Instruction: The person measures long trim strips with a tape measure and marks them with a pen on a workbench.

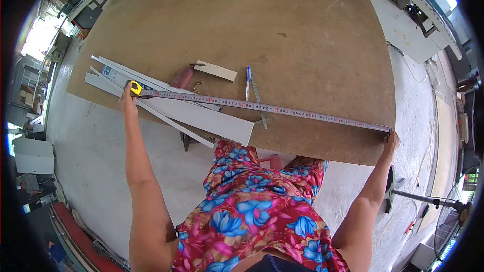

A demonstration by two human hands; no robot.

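At the left, my left hand (127, 98) is closed around the yellow and black case of a tape measure (135, 88). The silvery blade (262, 107) is pulled out and stretches across the board, sloping slightly down to the right. Its far end is pinched in my right hand (391, 142), by the board's right front corner. Under and beside the case lie several long white panels and strips (212, 117), partly overlapping. Beyond the blade, a blue and white pen (248, 76) rests next to a thin metal measuring square (256, 89), which the blade partly covers.
All this lies on a large brown board (242, 25). A pale block (216, 71), a dark red object (182, 77) and small brass-coloured pieces (196, 88) sit beyond the panels. A metal stand (428, 199) is at the right. Machine tables (428, 5) stand at the far corners.
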